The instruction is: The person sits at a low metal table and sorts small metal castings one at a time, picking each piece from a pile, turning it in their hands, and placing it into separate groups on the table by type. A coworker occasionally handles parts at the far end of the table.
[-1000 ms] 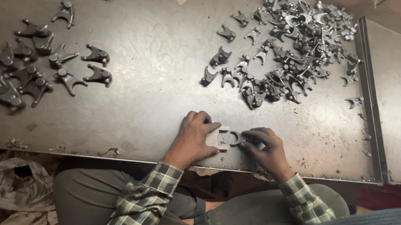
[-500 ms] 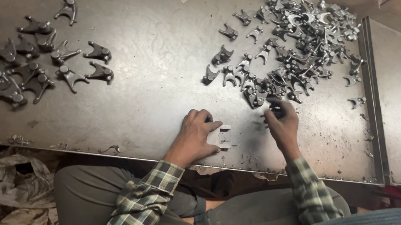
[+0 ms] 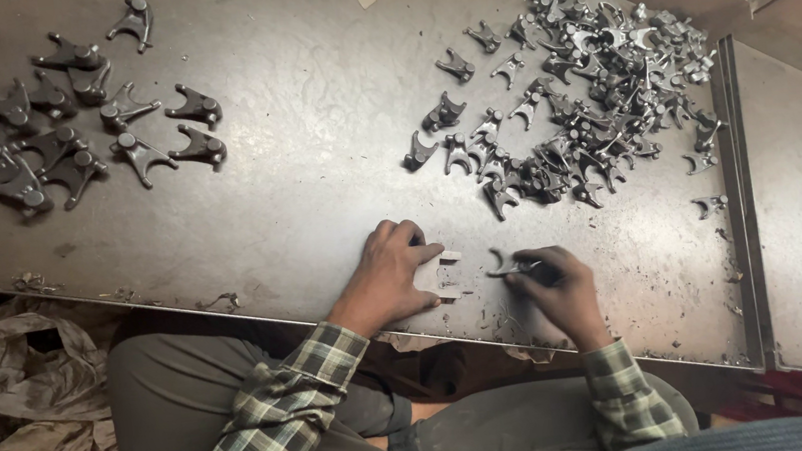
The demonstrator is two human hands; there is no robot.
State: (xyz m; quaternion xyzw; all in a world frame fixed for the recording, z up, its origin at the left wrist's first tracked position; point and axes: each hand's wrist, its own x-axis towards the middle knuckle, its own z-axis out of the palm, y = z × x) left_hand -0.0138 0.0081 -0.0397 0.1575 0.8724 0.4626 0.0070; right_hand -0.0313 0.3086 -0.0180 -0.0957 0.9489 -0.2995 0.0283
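My left hand (image 3: 390, 275) rests on the metal table (image 3: 294, 167) near its front edge and pins down a small pale flat gauge block (image 3: 437, 276). My right hand (image 3: 557, 290) is just to the right of it, fingers closed on a small dark fork-shaped metal part (image 3: 504, 265) whose curved prongs point toward the block. Both forearms wear a plaid sleeve (image 3: 273, 423). Beyond my right hand lies a large heap of small forked parts (image 3: 588, 103).
A spread-out group of larger dark forked castings (image 3: 68, 132) lies at the table's far left. A seam (image 3: 743, 207) separates a second metal panel on the right. Crumpled cloth and plastic (image 3: 8, 401) sits on the floor at left, below the table edge.
My right hand reached up to the heap half a second ago, then came back to the front edge holding a forked part beside the block. My left hand stayed put.
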